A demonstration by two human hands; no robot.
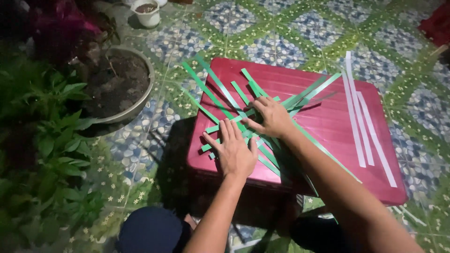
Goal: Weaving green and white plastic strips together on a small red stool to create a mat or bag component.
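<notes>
Two hands press flat on a crossed bundle of green strips (pixel 243 115) that we see spread over a dark red plastic table (pixel 328 122). Our left hand (pixel 234 152) lies palm down near the table's near left corner, fingers straight and spread, grasping nothing, simply weighing on the strips beneath it. Our right hand (pixel 272 117) rests just beyond it, toward the table's middle, fingers bent lightly over the point where the strips cross; we cannot tell whether it pinches one or only presses. The strips fan outward from under both hands, some reaching past the far left edge, others running toward the far right and off the near edge.

Three white strips (pixel 363 122) lie side by side along the table's right part, well apart from both hands. A bowl-shaped planter (pixel 140 100) of soil stands on the patterned tile floor (pixel 281 42) beyond the table's left edge, with leafy plants (pixel 56 140) beside it.
</notes>
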